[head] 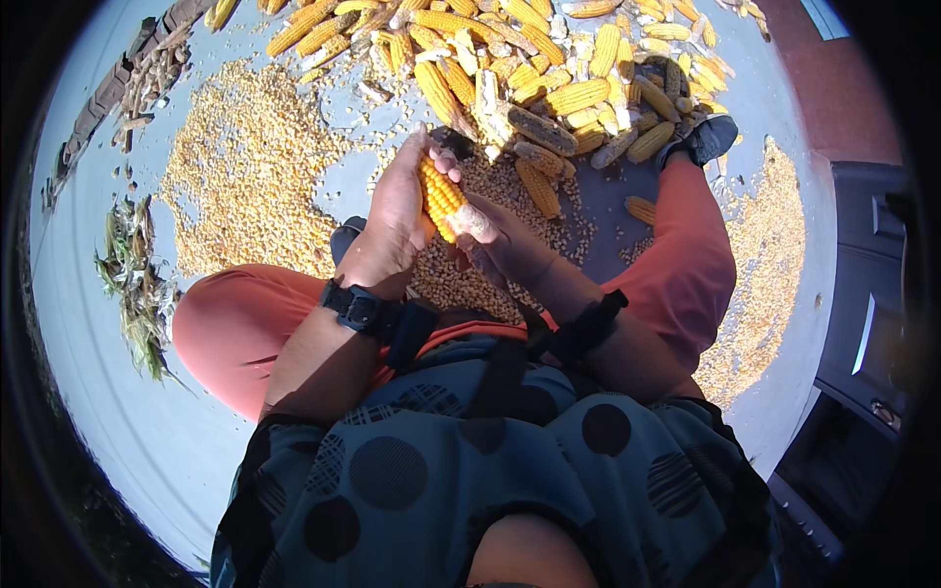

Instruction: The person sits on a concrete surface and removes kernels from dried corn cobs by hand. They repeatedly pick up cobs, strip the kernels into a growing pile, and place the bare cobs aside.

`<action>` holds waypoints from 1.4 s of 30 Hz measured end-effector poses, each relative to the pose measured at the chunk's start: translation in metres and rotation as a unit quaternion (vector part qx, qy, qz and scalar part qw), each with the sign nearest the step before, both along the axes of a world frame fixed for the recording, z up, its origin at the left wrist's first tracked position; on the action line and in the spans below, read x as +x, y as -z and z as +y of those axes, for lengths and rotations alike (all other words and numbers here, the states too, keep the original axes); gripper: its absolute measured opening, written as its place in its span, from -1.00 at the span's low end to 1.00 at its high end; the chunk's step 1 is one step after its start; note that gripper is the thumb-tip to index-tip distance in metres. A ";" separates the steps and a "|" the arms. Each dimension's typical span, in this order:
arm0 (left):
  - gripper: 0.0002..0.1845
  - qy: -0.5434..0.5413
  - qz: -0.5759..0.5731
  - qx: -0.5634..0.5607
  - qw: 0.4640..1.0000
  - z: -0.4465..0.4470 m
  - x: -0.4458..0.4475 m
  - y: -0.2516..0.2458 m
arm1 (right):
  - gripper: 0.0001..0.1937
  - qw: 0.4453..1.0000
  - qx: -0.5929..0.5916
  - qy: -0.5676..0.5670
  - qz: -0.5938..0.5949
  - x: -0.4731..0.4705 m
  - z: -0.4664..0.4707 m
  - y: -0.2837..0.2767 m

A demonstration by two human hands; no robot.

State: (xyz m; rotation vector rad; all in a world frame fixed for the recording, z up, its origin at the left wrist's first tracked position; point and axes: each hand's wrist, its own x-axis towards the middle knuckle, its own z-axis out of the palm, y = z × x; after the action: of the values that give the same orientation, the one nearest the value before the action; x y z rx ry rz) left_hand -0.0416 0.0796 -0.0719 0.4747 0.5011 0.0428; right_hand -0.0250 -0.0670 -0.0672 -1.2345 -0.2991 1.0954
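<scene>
A yellow corn cob full of kernels is held between my two hands, over the space between my legs. My left hand wraps its left side, with fingertips curled over the upper end. Against the lower right of the cob presses the thumb of my right hand; its other fingers are mostly hidden beneath. Below the hands lies a heap of loose kernels on the floor. Just past my fingers, a pile of corn cobs begins, some yellow and some with pale or dark, damaged patches.
Spread kernels cover the floor at left and at right. Dry husks lie at far left, below a row of bricks with bare cobs beside it. A dark door stands at the right.
</scene>
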 end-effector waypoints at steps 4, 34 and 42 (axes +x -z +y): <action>-0.72 0.030 -0.010 0.039 0.999 -0.003 -0.002 -0.001 | -0.59 0.996 0.000 -0.034 0.088 0.003 -0.002 0.022; -0.69 0.079 -0.078 0.061 0.992 -0.005 -0.005 -0.001 | -0.66 0.986 0.004 -0.027 0.164 0.002 -0.001 0.015; -0.70 0.100 -0.068 0.110 0.987 -0.007 -0.004 -0.005 | -0.62 0.978 0.020 -0.002 0.208 0.003 0.000 0.011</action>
State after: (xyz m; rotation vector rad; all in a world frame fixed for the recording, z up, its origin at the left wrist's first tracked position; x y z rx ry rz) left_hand -0.0458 0.0731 -0.0668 0.7322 0.3139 -0.0635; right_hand -0.0220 -0.0672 -0.0780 -0.9406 -0.0026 1.3127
